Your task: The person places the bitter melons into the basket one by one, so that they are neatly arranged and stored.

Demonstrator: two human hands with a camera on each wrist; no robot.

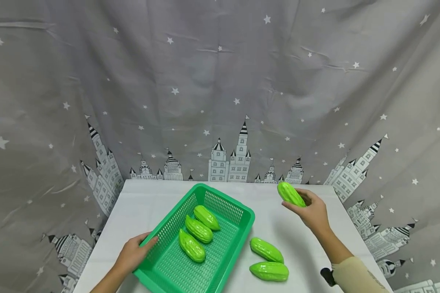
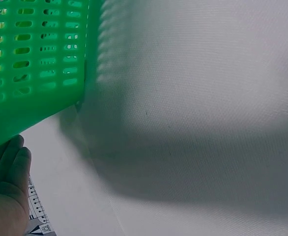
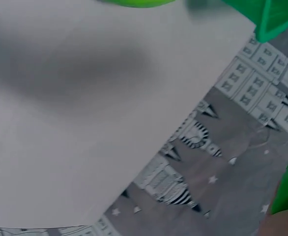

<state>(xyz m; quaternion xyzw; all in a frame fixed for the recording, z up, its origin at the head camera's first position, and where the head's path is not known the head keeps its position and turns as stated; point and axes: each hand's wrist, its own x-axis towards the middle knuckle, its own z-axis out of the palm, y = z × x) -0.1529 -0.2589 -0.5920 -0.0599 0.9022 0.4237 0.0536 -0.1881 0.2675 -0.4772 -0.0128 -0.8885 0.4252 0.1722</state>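
Note:
My right hand (image 1: 313, 209) grips a green, ridged bitter melon (image 1: 291, 194) above the right back part of the table, thumb on one side and fingers on the other. A piece of that melon (image 3: 287, 189) shows at the right edge of the right wrist view. My left hand (image 1: 135, 251) holds the left side of a green plastic basket (image 1: 246, 221), thumb over the rim. In the left wrist view, the fingers (image 2: 17, 160) lie against the basket's outside. Three more bitter melons (image 1: 192, 245) lie side by side in the basket, toward its back left.
Two bitter melons, one farther back (image 1: 267, 250) and one nearer (image 1: 269, 271), lie on the white table (image 1: 150, 195) just right of the basket. A grey curtain (image 1: 220, 81) printed with stars and castles hangs behind the table and along both sides.

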